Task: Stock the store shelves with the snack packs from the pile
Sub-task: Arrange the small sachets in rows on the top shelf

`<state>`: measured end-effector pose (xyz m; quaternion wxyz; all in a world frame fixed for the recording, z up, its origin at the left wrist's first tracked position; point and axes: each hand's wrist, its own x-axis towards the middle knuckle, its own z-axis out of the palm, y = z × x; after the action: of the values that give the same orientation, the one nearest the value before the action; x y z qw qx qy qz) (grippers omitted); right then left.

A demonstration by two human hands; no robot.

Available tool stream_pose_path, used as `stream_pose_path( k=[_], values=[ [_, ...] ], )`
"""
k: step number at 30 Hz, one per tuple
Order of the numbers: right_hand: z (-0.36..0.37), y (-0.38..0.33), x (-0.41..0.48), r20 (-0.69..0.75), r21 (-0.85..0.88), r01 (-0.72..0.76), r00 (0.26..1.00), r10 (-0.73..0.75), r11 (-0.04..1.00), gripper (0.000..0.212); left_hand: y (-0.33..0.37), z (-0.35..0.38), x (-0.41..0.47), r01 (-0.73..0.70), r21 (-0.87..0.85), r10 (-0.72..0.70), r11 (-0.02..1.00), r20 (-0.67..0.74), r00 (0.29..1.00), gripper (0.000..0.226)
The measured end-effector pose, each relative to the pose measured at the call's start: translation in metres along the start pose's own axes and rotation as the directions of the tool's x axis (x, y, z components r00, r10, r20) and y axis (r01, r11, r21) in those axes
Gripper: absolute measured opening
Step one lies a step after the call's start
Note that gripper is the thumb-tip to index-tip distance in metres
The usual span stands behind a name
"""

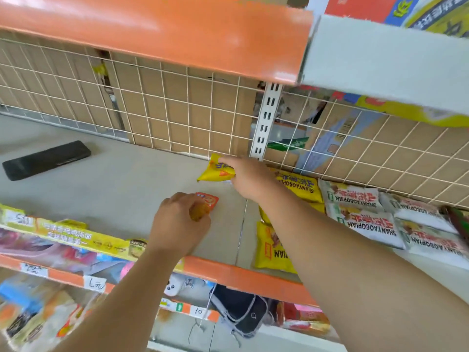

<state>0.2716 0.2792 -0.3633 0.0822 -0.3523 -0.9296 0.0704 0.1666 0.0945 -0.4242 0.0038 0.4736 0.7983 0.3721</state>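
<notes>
My right hand (247,177) reaches to the back of the grey shelf (127,179) and grips a yellow snack pack (215,170) close to the wire grid. Nearer the front, my left hand (179,222) is closed on a small orange snack pack (206,203) that rests on the shelf. To the right lie yellow packs (299,185) and white packs (365,219) printed SHANYAOBOPIAN, partly hidden under my right forearm.
A black phone (47,160) lies on the shelf at the far left. Cardboard (177,110) backs the wire grid. An orange shelf (177,34) hangs overhead. The orange front rail (241,275) carries price tags; lower shelves hold mixed snacks and a dark pouch (238,308).
</notes>
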Motion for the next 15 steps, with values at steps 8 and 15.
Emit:
stream_pose_path(
  k=[8, 15],
  values=[
    [0.041, 0.009, 0.019, 0.077, -0.141, -0.018, 0.997, 0.029, 0.990, 0.070, -0.006, 0.006, -0.005, 0.023, 0.048, -0.022, 0.999, -0.013, 1.000, 0.025],
    [0.042, 0.012, 0.021, 0.051, -0.190, 0.051, 0.998, -0.042, 0.980, 0.068, -0.005, 0.005, -0.005, 0.026, 0.035, -0.027, 0.999, 0.021, 0.999, 0.031]
  ],
)
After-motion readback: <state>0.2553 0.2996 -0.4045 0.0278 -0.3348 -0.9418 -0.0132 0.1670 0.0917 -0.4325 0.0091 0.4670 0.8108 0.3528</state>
